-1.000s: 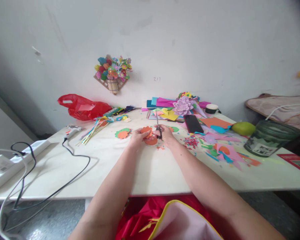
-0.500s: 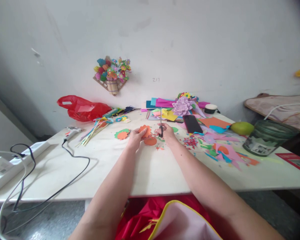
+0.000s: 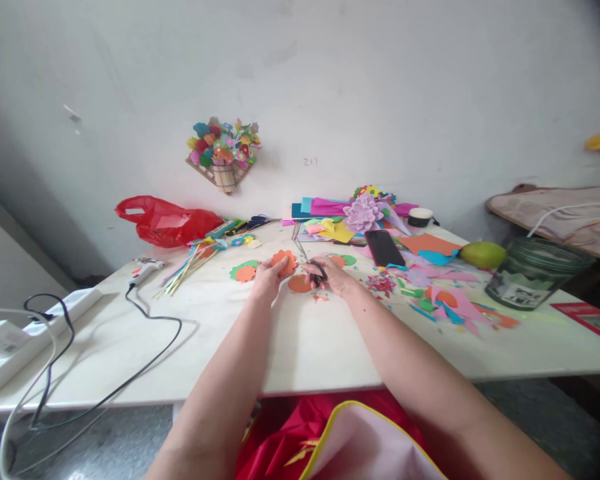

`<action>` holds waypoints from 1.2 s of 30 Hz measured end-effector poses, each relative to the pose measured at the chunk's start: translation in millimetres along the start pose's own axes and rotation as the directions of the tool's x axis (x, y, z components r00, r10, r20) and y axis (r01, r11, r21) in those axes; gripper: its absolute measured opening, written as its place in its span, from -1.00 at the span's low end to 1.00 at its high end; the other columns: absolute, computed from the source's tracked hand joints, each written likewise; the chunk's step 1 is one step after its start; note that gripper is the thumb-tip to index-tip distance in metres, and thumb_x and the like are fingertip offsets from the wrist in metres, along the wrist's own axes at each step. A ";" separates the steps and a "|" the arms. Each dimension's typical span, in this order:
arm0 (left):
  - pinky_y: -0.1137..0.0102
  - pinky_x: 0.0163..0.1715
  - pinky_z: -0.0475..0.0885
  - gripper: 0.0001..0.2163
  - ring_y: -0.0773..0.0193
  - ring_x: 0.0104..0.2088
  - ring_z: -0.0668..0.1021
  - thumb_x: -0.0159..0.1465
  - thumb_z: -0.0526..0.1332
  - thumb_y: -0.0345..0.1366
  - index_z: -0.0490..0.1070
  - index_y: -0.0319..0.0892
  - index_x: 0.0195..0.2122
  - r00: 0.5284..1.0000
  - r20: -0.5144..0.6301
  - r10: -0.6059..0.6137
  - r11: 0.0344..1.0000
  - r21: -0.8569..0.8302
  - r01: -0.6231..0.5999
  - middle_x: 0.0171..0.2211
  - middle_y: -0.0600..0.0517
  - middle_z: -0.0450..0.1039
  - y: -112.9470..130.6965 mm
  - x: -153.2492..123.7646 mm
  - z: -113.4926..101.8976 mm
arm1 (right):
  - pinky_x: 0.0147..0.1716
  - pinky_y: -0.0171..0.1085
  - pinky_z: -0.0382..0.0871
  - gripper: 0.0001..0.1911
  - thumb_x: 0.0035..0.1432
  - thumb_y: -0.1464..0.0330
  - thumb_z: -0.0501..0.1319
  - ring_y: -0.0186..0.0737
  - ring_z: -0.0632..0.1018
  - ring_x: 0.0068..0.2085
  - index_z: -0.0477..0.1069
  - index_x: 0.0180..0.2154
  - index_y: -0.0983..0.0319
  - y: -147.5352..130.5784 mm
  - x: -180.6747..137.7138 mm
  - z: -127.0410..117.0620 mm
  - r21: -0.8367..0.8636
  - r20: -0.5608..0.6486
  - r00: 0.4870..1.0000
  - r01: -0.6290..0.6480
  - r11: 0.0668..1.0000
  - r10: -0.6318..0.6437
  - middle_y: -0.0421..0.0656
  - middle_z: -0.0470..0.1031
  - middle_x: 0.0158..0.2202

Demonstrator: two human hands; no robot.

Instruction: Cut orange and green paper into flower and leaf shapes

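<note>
My left hand [image 3: 267,276] pinches an orange foam flower cutout [image 3: 283,261] just above the white table [image 3: 300,333]. My right hand [image 3: 336,274] is closed on small scissors [image 3: 311,263], whose blades point up and left toward the cutout. An orange foam round [image 3: 300,284] lies on the table between my hands. A green and orange flower piece [image 3: 244,271] lies to the left of my left hand.
A black phone [image 3: 385,247], coloured foam sheets [image 3: 325,208], a purple paper flower [image 3: 364,212] and scraps [image 3: 445,300] crowd the right. A green jar [image 3: 535,273], a green fruit [image 3: 483,255], a red bag [image 3: 167,221], sticks [image 3: 185,263] and a glue gun with its cable [image 3: 145,267] also lie about.
The scissors tilted from upright to leaning left toward the cutout. My left hand shifted the orange flower slightly up and left.
</note>
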State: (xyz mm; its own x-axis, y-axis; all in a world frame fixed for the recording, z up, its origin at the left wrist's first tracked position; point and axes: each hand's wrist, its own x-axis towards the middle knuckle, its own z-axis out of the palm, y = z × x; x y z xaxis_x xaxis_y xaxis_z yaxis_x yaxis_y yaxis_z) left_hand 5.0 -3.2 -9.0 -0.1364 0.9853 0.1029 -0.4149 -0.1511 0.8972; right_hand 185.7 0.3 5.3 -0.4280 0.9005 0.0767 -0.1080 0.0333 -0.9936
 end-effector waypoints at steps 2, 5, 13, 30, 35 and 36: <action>0.30 -0.21 0.60 -0.73 0.13 -0.27 0.69 0.00 0.55 -0.28 0.55 -0.23 -0.35 1.000 -0.009 -0.001 1.000 -0.014 0.001 -0.36 -0.08 0.64 -0.9 1.1 -1.1 | -0.81 -0.51 0.03 -0.59 -0.07 0.14 0.52 -0.43 0.44 -0.67 0.41 -0.46 0.26 0.4 -0.2 -0.5 -0.027 0.020 1.000 -0.012 1.000 0.013 -0.21 0.52 -0.60; 0.26 -0.14 0.60 -0.73 0.12 -0.24 0.70 0.01 0.54 -0.27 0.54 -0.22 -0.32 1.000 -0.018 0.010 0.999 -0.045 -0.010 -0.34 -0.06 0.64 -2.6 2.5 -2.2 | -0.82 -0.51 0.05 -0.62 -0.02 0.15 0.50 -0.44 0.41 -0.69 0.42 -0.45 0.26 0.6 -1.0 -0.1 -0.063 0.035 0.999 -0.033 0.997 0.035 -0.20 0.52 -0.61; 0.36 -0.24 0.61 -0.82 0.21 -0.30 0.68 0.10 0.49 -0.34 0.55 -0.23 -0.34 0.998 -0.041 -0.048 0.998 -0.045 0.046 -0.36 -0.04 0.63 -1.6 2.1 -1.3 | -0.82 -0.49 0.05 -0.66 0.05 0.17 0.46 -0.42 0.42 -0.70 0.43 -0.46 0.27 -0.4 -4.6 0.9 -0.085 0.076 0.995 -0.051 0.995 0.057 -0.18 0.52 -0.61; 0.37 -0.33 0.55 -0.73 0.25 -0.45 0.62 -0.06 0.56 -0.30 0.54 -0.25 -0.42 0.999 0.032 -0.034 0.999 -0.028 0.035 -0.45 -0.01 0.62 2.0 -2.5 0.3 | -0.81 -0.51 0.09 -0.65 0.14 0.19 0.44 -0.45 0.42 -0.70 0.40 -0.45 0.28 -1.9 -4.4 1.4 -0.095 0.082 0.994 -0.059 0.994 0.066 -0.20 0.51 -0.62; 0.38 -0.37 0.50 -0.76 0.26 -0.49 0.61 -0.09 0.56 -0.33 0.53 -0.23 -0.48 0.999 0.041 -0.020 0.999 -0.042 0.022 -0.49 -0.01 0.62 1.4 -2.6 -1.1 | -0.80 -0.51 0.09 -0.68 0.20 0.20 0.39 -0.49 0.37 -0.72 0.40 -0.41 0.28 -0.2 -2.3 0.0 -0.101 0.103 0.992 -0.067 0.993 0.077 -0.23 0.50 -0.62; 0.38 -0.37 0.50 -0.77 0.25 -0.48 0.61 -0.09 0.56 -0.34 0.54 -0.23 -0.48 0.998 0.050 -0.023 0.999 -0.041 0.025 -0.48 -0.01 0.62 1.7 -3.0 -1.4 | -0.80 -0.50 0.10 -0.68 0.21 0.20 0.38 -0.49 0.36 -0.72 0.40 -0.41 0.28 0.6 -1.8 -0.5 -0.099 0.113 0.991 -0.066 0.993 0.078 -0.23 0.50 -0.62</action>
State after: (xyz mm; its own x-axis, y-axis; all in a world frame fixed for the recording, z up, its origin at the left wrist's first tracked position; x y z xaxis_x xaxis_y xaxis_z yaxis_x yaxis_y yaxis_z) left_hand 3.5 -6.5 -8.4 -0.0816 0.9912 0.1039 -0.4548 -0.1298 0.8811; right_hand 186.9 -1.0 4.5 -0.5336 0.8457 0.0083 0.0102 0.0163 -0.9998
